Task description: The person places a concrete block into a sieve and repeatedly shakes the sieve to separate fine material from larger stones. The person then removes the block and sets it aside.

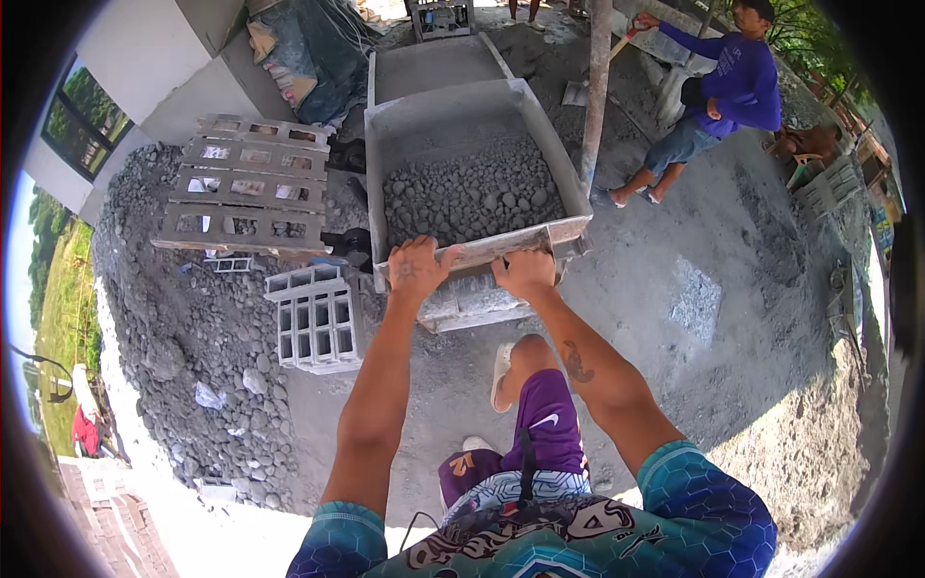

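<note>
While the left hand [420, 267] is clamped on the near edge of a grey, rectangular, open-topped box [570, 229], the right hand [528, 271] clamps the same edge to its right. Rounded grey stones [472, 193] lie inside, beyond both hands; hollow grey concrete blocks [323, 323] stand left of the left hand.

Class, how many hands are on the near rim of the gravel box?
2: left hand near the left end of the rim, right hand right of its middle; none seem hidden.
</note>
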The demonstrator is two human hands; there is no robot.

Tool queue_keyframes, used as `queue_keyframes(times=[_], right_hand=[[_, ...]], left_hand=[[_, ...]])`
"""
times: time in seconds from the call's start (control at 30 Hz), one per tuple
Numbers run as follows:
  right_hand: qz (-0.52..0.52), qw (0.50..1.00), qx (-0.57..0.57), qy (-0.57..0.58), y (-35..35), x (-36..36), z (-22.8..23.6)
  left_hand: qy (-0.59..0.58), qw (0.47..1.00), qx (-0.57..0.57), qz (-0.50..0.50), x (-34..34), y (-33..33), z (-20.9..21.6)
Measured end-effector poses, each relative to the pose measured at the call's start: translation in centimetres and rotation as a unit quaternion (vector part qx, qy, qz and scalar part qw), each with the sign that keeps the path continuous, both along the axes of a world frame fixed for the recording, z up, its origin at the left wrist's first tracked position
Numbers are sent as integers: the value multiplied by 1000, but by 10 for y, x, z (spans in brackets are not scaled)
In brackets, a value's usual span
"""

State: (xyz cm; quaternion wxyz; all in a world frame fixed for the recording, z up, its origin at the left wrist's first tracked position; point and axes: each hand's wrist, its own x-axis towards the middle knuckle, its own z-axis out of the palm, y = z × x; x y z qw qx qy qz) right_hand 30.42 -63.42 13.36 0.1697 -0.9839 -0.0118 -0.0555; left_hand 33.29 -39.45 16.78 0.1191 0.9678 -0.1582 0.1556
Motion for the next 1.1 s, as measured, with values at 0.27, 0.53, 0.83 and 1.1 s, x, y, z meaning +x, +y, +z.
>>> queue_keyframes(times=[0.27,0.53,0.83,1.1], right_hand=[[5,999,-6,-38,1,24,-5],[53,975,19,-215,1,31,-20],[58,965,-5,-256,-1,33,-31],[46,962,-28,-266,-2,35,-37]], left_hand=[[169,985,28,38,26,-5,24],[154,987,21,45,33,-3,22],[84,996,-14,26,36,2,8],[132,990,-22,34,38,-2,7]])
